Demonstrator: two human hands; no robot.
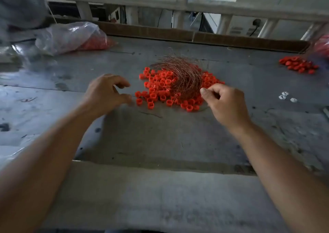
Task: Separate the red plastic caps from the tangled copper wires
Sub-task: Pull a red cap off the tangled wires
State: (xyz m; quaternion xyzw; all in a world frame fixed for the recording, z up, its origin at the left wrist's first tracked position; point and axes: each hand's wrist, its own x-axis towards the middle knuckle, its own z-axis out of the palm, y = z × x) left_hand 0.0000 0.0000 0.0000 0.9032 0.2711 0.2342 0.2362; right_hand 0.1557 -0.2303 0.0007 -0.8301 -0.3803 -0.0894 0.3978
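While the right hand (226,104) pinches thumb to forefinger at the tangle's 4 o'clock edge, seemingly on a strand of the copper wires (181,72), the left hand (106,90) hovers at 9 o'clock of the pile, thumb and fingers spread wide, holding nothing. The red caps (156,92) lie mid-counter (160,140), under and around the wires. Best play, I'd say: pin the caps with the left and lift the wires slowly, so threaded caps slide off rather than scatter. Watch it: a second cap heap (299,65) sits at 2 o'clock, small white pieces (284,96) at 3, a plastic bag (71,37) at 10, and loose strands could snag.
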